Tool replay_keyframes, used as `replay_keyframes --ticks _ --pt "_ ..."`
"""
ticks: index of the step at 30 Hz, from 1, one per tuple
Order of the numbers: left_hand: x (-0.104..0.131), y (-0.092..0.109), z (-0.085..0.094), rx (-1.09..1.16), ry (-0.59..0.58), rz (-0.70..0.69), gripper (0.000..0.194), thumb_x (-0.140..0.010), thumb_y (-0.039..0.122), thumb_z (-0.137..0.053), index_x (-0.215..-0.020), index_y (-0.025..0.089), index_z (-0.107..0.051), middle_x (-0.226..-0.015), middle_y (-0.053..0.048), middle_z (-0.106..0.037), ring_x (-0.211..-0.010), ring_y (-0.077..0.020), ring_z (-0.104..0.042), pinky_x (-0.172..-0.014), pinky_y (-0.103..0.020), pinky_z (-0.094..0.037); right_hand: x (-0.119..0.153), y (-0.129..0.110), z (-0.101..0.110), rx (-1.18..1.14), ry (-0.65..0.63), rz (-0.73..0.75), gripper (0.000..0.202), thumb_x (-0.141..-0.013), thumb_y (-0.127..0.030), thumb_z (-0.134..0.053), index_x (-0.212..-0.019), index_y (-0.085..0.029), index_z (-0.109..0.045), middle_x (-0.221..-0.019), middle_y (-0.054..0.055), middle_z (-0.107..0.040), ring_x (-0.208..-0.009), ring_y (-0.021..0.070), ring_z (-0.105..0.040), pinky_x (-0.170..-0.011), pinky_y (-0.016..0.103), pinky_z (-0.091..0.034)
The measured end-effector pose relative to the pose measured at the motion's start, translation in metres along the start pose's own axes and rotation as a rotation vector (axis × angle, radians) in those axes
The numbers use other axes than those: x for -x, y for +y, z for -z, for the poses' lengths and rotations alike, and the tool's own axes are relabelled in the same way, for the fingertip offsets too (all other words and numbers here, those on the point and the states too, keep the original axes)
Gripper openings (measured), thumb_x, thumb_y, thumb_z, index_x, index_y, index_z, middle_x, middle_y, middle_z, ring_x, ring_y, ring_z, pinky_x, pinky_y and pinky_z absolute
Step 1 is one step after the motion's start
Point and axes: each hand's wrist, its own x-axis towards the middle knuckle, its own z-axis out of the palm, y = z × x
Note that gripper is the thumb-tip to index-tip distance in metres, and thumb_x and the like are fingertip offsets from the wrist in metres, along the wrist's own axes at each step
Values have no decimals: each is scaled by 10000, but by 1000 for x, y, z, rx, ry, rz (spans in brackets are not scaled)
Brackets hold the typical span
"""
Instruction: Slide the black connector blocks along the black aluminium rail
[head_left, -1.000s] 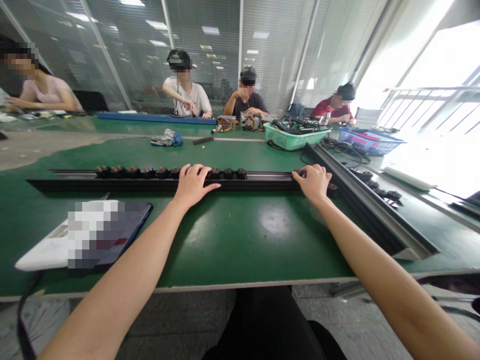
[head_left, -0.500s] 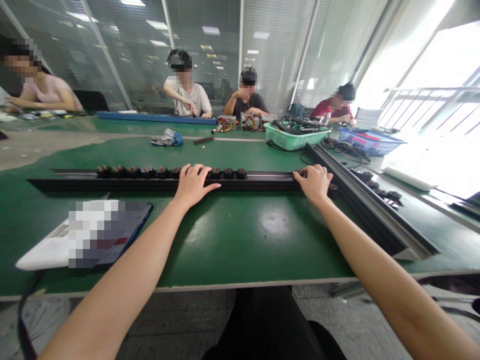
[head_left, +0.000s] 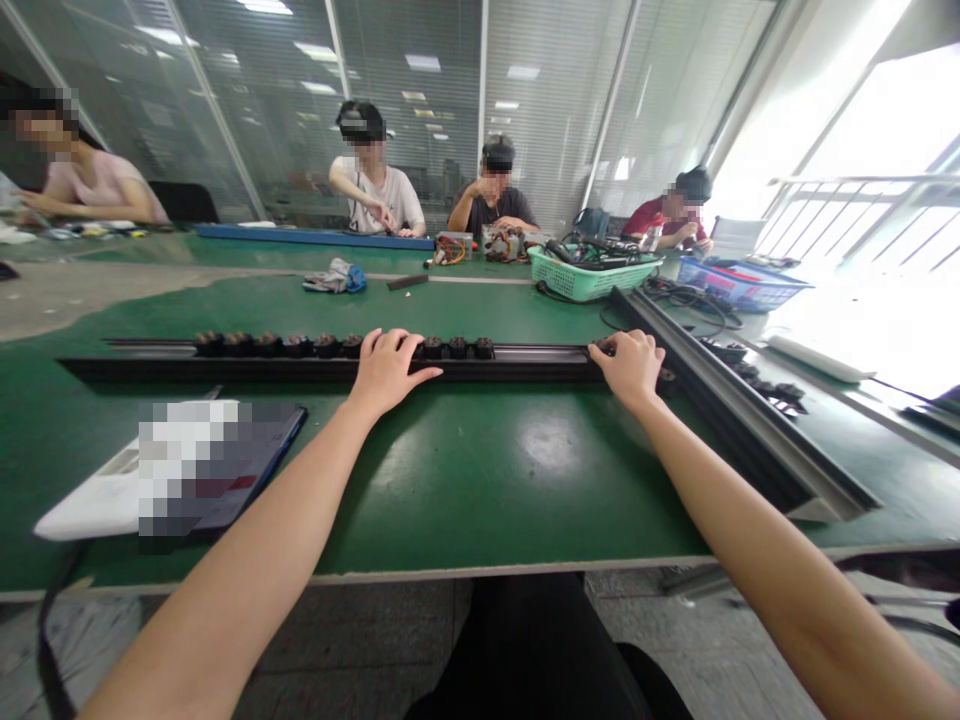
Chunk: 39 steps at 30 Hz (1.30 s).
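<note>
A long black channel rail point(head_left: 517, 372) lies across the green table in front of me. Along its groove sits a row of round black socket-like modules point(head_left: 268, 344), with pale tops on several of them. My left hand point(head_left: 386, 370) is closed over the middle of the rail, fingers on the far side and thumb along the near side. Whatever lies under that palm is hidden. At the rail's right end, the fingers of my right hand point(head_left: 631, 368) are closed around a small black module point(head_left: 604, 347), mostly covered by the hand.
A second black channel point(head_left: 750, 420) runs diagonally at right, with loose black modules point(head_left: 780, 392) beyond it. A green basket point(head_left: 592, 280) of cables and a blue basket point(head_left: 739, 285) stand behind. At left lie a white object point(head_left: 97, 495) and a dark flat device point(head_left: 277, 460). Several people sit opposite.
</note>
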Motion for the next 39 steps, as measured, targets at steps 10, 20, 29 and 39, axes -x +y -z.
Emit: replay_keyframes --ticks 10,20,29,39 --pt "1 0 1 8 -4 3 589 -958 639 -560 -1349 199 -594 -1306 -152 -611 -1290 -335 -531 -1232 -498 -227 0 0 1 7 13 2 383 -976 -471 -516 -1013 -155 -730 -1159 182 -633 -1118 334 -490 -965 481 -362" --pt "0 2 3 26 -20 18 602 -956 650 -555 -1350 197 -598 -1316 -155 -605 -1303 -338 -520 -1235 -498 -215 0 0 2 2 2 -13 422 -980 -501 -494 -1005 -150 -726 -1171 193 -622 -1128 341 -485 -974 499 -361" --pt "0 3 4 -2 -16 16 580 -958 634 -569 -1342 202 -601 -1312 -152 -615 -1292 -333 -528 -1229 -497 -231 0 -1 2 23 -6 -23 387 -970 -453 -501 -1029 -137 -717 -1189 204 -626 -1140 343 -492 -974 501 -371" --pt "0 4 5 30 -19 23 579 -953 654 -558 -1342 227 -605 -1306 -140 -612 -1288 -334 -527 -1228 -509 -229 1 2 2 27 23 -35 421 -980 -471 -481 -1042 -136 -729 -1174 208 -623 -1121 347 -492 -962 506 -380"
